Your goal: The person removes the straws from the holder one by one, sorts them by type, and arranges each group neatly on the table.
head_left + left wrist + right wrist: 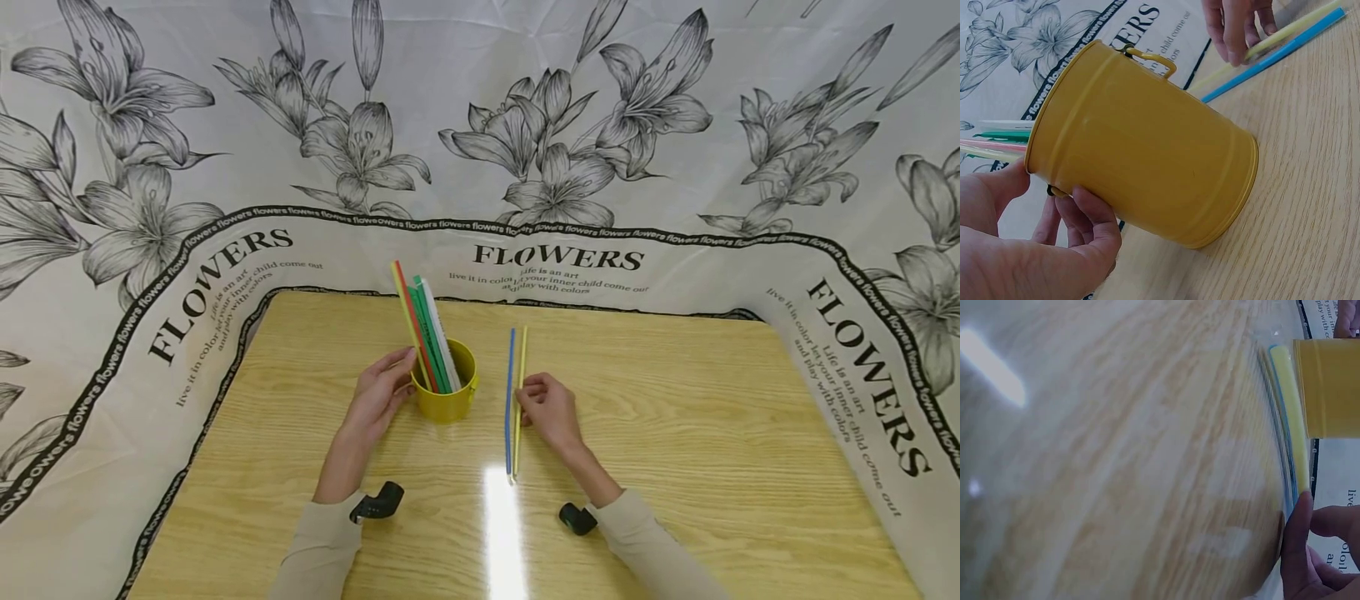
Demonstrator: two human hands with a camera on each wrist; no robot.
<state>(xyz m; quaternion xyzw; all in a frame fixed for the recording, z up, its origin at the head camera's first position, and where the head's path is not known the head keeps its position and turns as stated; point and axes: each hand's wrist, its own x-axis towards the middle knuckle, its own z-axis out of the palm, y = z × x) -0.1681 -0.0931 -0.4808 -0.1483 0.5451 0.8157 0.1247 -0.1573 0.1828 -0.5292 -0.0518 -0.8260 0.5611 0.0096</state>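
A yellow metal bucket (pixel 444 408) stands on the table. My left hand (pixel 378 396) holds it at its left side, thumb at the rim and fingers curled by the small side handle (pixel 1059 191). Red, yellow, green and white straws (pixel 431 337) lean up out of the bucket; their lower ends are hidden inside. To its right a blue straw (pixel 510 392) and a yellow straw (pixel 522 358) lie side by side, with clear wrapping past their ends. My right hand (pixel 551 408) pinches the yellow straw near its middle, from the right.
The light wood table (pixel 697 433) has a bright glare patch near its front. A white cloth with printed flowers (pixel 555 179) hangs along the back and both sides. Black wrist cameras (pixel 382 500) sit at both sleeves, close over the table.
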